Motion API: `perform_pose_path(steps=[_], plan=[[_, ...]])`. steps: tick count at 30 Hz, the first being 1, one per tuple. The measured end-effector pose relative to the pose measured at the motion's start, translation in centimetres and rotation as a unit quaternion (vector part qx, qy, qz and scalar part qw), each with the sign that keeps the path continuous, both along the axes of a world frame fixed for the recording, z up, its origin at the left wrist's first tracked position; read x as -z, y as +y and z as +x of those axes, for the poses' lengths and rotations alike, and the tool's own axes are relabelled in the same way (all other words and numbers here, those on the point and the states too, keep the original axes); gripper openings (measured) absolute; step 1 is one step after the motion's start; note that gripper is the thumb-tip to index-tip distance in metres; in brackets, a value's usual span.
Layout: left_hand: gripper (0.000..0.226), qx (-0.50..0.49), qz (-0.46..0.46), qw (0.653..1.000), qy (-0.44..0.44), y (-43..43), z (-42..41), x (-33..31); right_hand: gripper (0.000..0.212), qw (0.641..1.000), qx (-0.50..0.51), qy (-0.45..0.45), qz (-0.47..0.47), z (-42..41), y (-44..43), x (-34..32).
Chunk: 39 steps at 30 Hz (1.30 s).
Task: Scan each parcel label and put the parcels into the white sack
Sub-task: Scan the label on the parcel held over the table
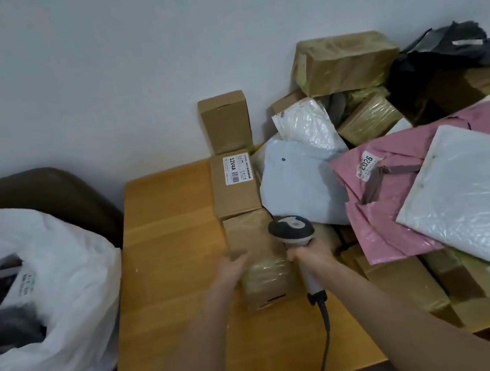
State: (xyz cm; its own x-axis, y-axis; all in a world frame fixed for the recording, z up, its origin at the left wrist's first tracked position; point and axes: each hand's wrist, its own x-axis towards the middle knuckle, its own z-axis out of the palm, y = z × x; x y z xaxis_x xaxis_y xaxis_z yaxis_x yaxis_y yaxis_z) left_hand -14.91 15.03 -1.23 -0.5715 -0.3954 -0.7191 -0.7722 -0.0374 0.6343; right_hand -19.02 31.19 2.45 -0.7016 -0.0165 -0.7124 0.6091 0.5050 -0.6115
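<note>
Near centre of wooden table (170,244): taped parcel (262,278). Touched on its left side by left hand (234,269), grip too blurred to tell. Right hand (309,255) clamped round scanner (292,232) handle, just right. Beyond, box labelled "12V4A" (236,186); right, pink mailer marked "2026" (380,203); far left, white sack (55,245).

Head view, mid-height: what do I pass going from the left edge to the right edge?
white sack → left hand → taped box → scanner gripped by the right hand → pink mailer → white padded mailer
</note>
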Motion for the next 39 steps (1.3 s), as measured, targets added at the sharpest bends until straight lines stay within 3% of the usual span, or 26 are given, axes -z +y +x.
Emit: perform_pose_path(steps=[5,8,12,16,20,25,26,27,29,31,39], plan=[[0.055,0.004,-0.015,1.000,-0.004,-1.1,-0.1,-0.3,0.032,0.999,0.016,-0.004,-0.033,-0.5,0.5,-0.9],[0.054,0.018,-0.027,0.999,0.025,-2.3,0.2,-2.0,0.023,0.989,0.118,-0.009,-0.091,-0.4,1.0,-1.2],[0.057,0.111,-0.145,0.980,0.078,-5.6,0.7,-5.8,0.020,0.958,0.208,-0.012,-0.197,-0.7,1.2,-3.4],[0.051,0.212,-0.293,0.922,0.141,-8.2,1.0,-9.7,0.035,0.932,0.205,-0.063,-0.293,-1.5,0.5,-6.4],[0.047,0.243,-0.399,0.855,0.223,-9.3,1.1,-12.1,0.050,0.914,0.202,-0.109,-0.335,-1.3,-1.8,-9.0],[0.047,0.270,-0.475,0.784,0.295,-10.5,0.8,-12.8,0.037,0.917,0.178,-0.100,-0.343,-0.7,-4.0,-11.2],[0.049,0.254,-0.472,0.790,0.298,-10.7,0.8,-12.9,0.032,0.922,0.172,-0.083,-0.336,-0.5,-4.4,-11.3],[0.052,0.224,-0.439,0.818,0.296,-10.8,0.8,-13.0,0.029,0.925,0.170,-0.063,-0.334,-0.3,-4.8,-11.4],[0.050,0.116,-0.255,0.922,0.267,-10.9,0.9,-13.8,0.030,0.927,0.175,-0.026,-0.330,0.0,-5.5,-11.5],[0.036,0.045,-0.053,0.975,0.210,-11.0,1.1,-14.4,0.029,0.930,0.184,0.004,-0.319,0.2,-6.0,-11.6],[0.029,0.042,0.104,0.988,0.107,-12.1,0.4,-15.2,0.018,0.934,0.175,0.059,-0.307,0.6,-6.9,-11.3]])
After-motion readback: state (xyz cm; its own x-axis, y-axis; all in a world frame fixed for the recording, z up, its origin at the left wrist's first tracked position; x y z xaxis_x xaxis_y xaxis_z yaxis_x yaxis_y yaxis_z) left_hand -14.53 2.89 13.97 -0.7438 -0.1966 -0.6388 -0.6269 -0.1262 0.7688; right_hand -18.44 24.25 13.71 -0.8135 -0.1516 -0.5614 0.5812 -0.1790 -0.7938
